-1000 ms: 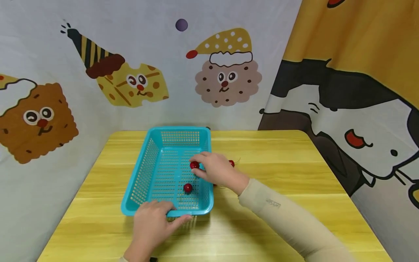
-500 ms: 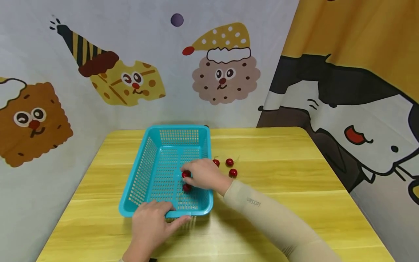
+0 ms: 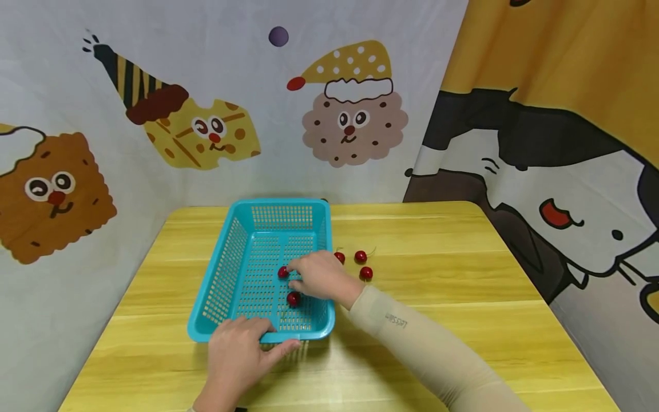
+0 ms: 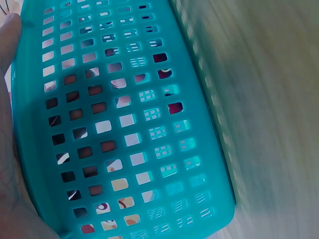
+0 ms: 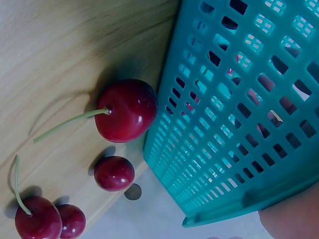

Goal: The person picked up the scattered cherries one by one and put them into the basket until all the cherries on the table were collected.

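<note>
My left hand (image 3: 239,355) grips the near rim of a turquoise perforated plastic basket (image 3: 226,274), with the fingers over the edge and the thumb along the outside. Inside the basket, my right hand (image 3: 324,274) has thumb and forefinger spread apart. One red cherry (image 3: 283,272) lies on the basket floor just left of that forefinger's tip. Another cherry (image 3: 293,298) rests below the thumb, nearer the front. In the right wrist view, several cherries, among them a large one with a green stem (image 5: 127,110), lie on the table outside the basket wall.
The basket stands on a yellow wood-grain table (image 3: 437,274). To its right, in the head view, are a cherry partly covered by the hand (image 3: 339,257), a stemmed cherry (image 3: 360,257) and a nearer cherry (image 3: 366,273). A cartoon-printed cloth (image 3: 221,183) hangs behind.
My right hand carried a cherry inward and down to the basket floor, then its fingers let go. That cherry now sits left of the fingertips. The left hand keeps its hold on the rim.
</note>
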{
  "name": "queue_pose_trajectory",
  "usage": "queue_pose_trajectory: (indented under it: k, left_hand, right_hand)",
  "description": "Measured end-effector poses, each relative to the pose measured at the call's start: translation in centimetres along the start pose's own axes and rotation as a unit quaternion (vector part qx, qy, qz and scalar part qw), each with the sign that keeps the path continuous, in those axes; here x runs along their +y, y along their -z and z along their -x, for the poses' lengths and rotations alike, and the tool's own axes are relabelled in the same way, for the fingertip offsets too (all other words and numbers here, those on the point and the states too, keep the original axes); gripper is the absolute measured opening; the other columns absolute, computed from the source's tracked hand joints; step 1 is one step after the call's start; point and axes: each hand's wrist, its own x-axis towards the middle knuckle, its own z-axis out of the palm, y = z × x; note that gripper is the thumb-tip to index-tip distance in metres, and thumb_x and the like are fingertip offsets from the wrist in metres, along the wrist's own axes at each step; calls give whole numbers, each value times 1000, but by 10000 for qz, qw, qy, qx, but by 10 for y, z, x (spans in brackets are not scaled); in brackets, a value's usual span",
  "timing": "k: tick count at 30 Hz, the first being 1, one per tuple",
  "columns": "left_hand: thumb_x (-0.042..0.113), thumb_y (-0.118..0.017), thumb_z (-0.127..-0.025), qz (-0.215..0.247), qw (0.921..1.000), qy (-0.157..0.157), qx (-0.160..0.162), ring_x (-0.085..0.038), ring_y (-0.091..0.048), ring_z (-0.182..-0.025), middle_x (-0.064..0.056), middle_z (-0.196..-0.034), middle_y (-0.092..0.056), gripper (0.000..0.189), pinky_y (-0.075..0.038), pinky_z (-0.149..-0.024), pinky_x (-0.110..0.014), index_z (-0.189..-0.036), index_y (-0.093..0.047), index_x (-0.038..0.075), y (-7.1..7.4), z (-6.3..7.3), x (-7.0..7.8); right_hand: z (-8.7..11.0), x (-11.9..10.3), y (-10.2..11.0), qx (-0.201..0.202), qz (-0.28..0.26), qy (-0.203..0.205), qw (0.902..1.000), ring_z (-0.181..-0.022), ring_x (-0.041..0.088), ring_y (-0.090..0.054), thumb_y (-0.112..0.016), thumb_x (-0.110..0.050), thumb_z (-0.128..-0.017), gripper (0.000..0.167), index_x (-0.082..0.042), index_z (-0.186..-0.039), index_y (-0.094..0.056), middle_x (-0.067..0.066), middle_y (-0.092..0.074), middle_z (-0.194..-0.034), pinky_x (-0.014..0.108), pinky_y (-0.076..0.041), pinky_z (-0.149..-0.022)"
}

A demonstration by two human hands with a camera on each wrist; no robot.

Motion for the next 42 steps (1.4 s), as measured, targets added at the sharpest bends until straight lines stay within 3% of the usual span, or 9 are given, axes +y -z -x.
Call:
queue_pose_trajectory:
  k: [6, 19, 28, 33, 37, 42]
  left_hand:
    - [91, -54, -86, -17, 10000, 7, 31, -14, -57, -54, 10, -62, -67, 71, -43, -53, -29, -69, -66, 24, 0, 1, 0]
    - [93, -44, -89, -65, 9999, -1, 100, -14, -56, -53, 11, -61, -65, 76, -41, -52, -29, -68, -65, 24, -1, 0, -1]
    - [91, -59, -82, -42, 10000, 12, -20, -14, -55, -53, 10, -60, -64, 69, -42, -52, -29, -68, -65, 23, -1, 1, -1]
    - [93, -50, -87, -30, 10000, 31, 55, -14, -55, -53, 11, -60, -64, 73, -43, -53, -29, -68, -65, 24, -1, 2, -1]
    - [93, -50, -87, -28, 9999, 21, 157, -14, -56, -54, 11, -61, -65, 73, -44, -54, -31, -69, -65, 24, -1, 2, -1]
    - [93, -51, -85, -27, 9998, 3, 184, -14, -56, -54, 11, -60, -65, 72, -47, -56, -32, -69, -65, 24, -1, 2, -1]
  right_hand:
    - [1, 0, 0, 73, -15, 28, 10000, -91, 14, -75, -73, -48, -101, 36, -27, -130, -76, -8, -81, -119, 30, -56, -72]
    - [2, -1, 3, 155, -51, 44, 9999, -99, 16, -77, -74, -47, -100, 35, -26, -128, -77, -9, -81, -121, 33, -58, -78]
    - [2, -2, 3, 155, -80, 27, 9998, -100, 16, -78, -73, -46, -101, 34, -26, -128, -77, -9, -81, -122, 32, -58, -79]
    - [3, -2, 4, 158, -198, 60, 9997, -107, 17, -78, -71, -45, -103, 34, -25, -129, -76, -8, -79, -126, 35, -60, -87]
    - [4, 1, 4, 420, -574, 240, 9972, -110, 17, -77, -69, -40, -104, 33, -20, -129, -76, -5, -80, -124, 39, -59, -97]
    - [12, 7, 6, 1089, -1274, 322, 9853, -113, 20, -75, -68, -33, -106, 29, -13, -126, -76, 1, -80, -122, 45, -55, -105]
